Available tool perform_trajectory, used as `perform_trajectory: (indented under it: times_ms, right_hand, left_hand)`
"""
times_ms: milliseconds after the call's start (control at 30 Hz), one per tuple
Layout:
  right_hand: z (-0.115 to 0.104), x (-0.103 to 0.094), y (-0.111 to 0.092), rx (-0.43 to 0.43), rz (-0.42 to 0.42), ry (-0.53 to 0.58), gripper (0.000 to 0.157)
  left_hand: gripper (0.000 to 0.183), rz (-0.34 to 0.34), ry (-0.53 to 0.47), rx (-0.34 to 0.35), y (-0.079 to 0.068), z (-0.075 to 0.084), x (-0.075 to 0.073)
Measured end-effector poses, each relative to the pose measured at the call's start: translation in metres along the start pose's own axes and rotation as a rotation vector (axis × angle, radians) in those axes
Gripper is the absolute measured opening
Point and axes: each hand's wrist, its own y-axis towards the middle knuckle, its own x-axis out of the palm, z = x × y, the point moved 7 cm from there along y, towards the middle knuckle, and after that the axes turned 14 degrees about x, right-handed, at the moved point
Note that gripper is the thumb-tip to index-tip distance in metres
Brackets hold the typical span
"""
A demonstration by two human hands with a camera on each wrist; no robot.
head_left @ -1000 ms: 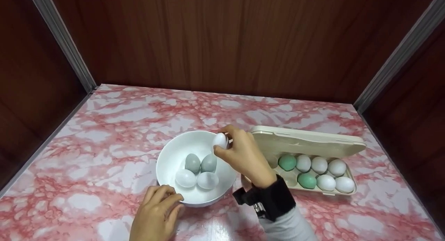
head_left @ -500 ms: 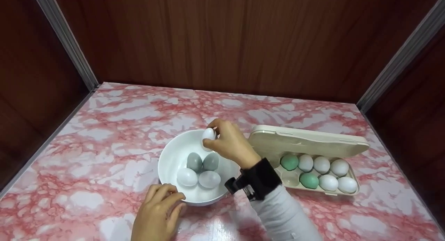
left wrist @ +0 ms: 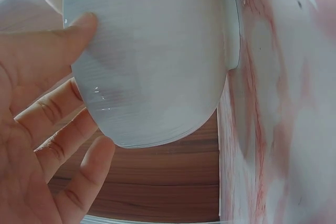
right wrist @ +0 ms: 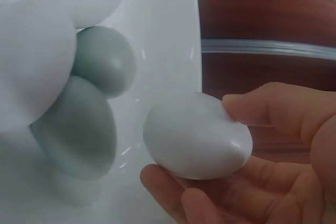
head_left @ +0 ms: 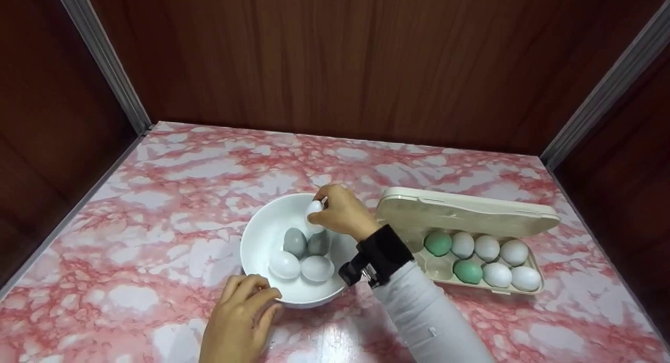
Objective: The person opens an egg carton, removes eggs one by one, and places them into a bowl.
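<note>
A white bowl stands on the table, holding two grey-green eggs and two white eggs. My left hand grips its near-left rim, the thumb against the outer wall and the fingers at the rim's other side. Over the far right part of the bowl, my right hand pinches another white egg between thumb and fingers. That egg is close to the bowl's inner wall, just behind the grey-green ones; whether it touches the bowl I cannot tell.
To the right of the bowl lies a beige egg carton, its lid raised. Two green eggs and several white eggs sit in its hollows. Dark wood panels enclose the red-and-white marbled table.
My right hand has carried the white egg left from the bowl's right rim, then lowered it a little inside. My left hand keeps its grip on the rim.
</note>
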Motion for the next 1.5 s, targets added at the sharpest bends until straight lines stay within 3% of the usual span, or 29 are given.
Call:
perform_trajectory:
  times_ms: [333, 700, 1200, 1500]
  right_hand:
    - [-0.001, 0.011, 0.013, 0.007, -0.042, -0.078, 0.028]
    - [0.003, 0.023, 0.014, 0.065, -0.162, -0.223, 0.038]
    - [0.008, 0.027, 0.013, 0.082, -0.235, -0.386, 0.022]
    - [0.009, 0.027, 0.011, 0.092, -0.243, -0.379, 0.02]
  left_hand:
    - [0.026, 0.005, -0.011, -0.005, 0.0, 0.0, 0.0]
    - [0.025, 0.001, -0.003, -0.005, 0.0, 0.0, -0.001]
    - [0.024, 0.0, -0.003, -0.002, 0.0, 0.0, 0.0]
    - [0.024, 0.012, 0.004, 0.003, 0.0, -0.001, 0.0]
